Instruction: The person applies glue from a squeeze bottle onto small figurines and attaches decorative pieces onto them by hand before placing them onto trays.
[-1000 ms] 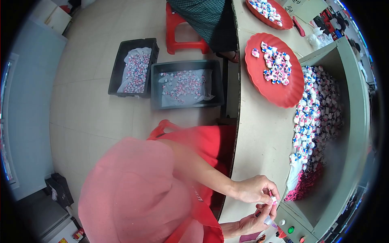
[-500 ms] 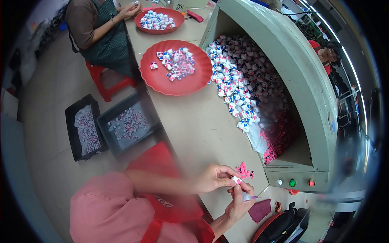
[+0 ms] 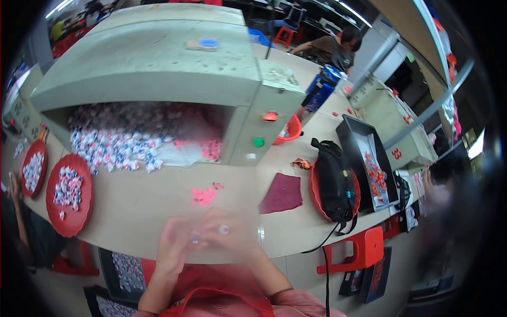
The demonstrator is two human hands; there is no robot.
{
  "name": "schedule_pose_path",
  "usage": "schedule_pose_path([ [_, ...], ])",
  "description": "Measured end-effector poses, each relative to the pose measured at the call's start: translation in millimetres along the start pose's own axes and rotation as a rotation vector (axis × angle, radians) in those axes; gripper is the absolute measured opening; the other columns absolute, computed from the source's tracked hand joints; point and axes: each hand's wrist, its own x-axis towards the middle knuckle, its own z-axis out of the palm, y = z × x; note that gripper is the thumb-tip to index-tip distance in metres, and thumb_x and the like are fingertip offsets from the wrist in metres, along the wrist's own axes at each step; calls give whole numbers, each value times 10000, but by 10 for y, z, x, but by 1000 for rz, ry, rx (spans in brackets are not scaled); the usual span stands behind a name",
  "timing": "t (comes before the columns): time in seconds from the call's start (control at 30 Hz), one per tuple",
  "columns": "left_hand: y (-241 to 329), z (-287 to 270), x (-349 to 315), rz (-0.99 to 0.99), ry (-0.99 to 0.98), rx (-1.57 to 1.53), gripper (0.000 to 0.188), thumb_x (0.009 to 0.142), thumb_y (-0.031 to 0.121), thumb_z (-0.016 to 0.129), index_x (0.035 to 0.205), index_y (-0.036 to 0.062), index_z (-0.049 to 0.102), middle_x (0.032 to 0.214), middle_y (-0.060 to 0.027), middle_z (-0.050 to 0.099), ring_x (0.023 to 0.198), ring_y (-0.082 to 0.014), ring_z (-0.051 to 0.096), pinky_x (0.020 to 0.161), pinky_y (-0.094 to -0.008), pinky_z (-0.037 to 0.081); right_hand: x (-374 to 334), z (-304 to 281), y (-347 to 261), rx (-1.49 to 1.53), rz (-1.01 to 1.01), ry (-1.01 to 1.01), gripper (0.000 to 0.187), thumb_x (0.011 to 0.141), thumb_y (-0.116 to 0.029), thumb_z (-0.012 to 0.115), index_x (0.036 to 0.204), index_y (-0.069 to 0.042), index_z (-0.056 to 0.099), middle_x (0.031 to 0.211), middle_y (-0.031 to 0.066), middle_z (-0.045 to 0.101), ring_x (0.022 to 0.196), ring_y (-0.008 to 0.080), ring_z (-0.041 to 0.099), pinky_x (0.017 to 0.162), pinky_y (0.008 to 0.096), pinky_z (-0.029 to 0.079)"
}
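Observation:
Over the near edge of the table, my left hand (image 3: 175, 240) is closed with its fingertips pinched together on a small white piece, blurred now but seen more clearly half a second ago. Right beside it, my right hand (image 3: 232, 235) wraps round a small needle-tipped bottle (image 3: 223, 230), whose pale round end shows between the fingers. The fingertips of both hands nearly meet. Just beyond them lies a loose group of small bright pink pieces (image 3: 203, 196), a few with dark spots.
A pale green machine housing (image 3: 158, 84) holds a heap of white-and-blue pieces (image 3: 113, 148). Red scalloped trays (image 3: 69, 224) stand left, near a co-worker's arm (image 3: 18, 203). Rightward lie a maroon cloth (image 3: 282, 194), a black bag (image 3: 334, 182) and a black tray (image 3: 393, 198). A red stool (image 3: 364, 248) stands below.
The view has swung round to the right, bringing the black tray and red stool into sight. Both hands stay close together, with the needle-tipped bottle still in my right hand.

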Motion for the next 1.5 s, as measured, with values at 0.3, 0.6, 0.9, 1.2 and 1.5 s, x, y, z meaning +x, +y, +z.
schedule_pose_path([
  [0.3,-124,-62,26,246,49,321,240,767,-30,590,994,-35,514,808,-153,620,632,-222,634,495,-259,521,-129,163,114,445,60,137,86,823,-13,565,900,11,591,865,71,565,771,108,555,664,223,452],
  [0.6,3,-30,40,232,68,279,181,790,17,599,932,-20,493,756,-148,618,558,-177,622,451,-213,507,-59,171,68,208,37,73,227,778,24,600,1002,-7,599,876,76,575,766,108,554,644,223,444],
  [0.9,113,-103,25,226,144,252,151,778,-46,572,924,-34,531,748,-150,619,570,-188,626,476,-228,513,71,323,-6,351,427,96,219,756,53,607,974,40,593,918,79,571,786,129,558,688,234,456],
  [1.2,321,-541,14,138,162,305,122,795,-4,576,914,-16,556,773,-117,632,591,-156,624,495,-218,486,141,765,335,468,544,254,144,770,21,616,896,17,546,989,128,598,802,138,580,729,255,467],
  [1.5,1341,-1493,397,719,1054,1693,298,768,127,611,1052,41,581,945,-136,612,752,-229,603,689,-321,472,191,448,336,79,375,357,325,738,37,593,1035,-32,479,992,89,545,730,75,528,683,208,430],
])
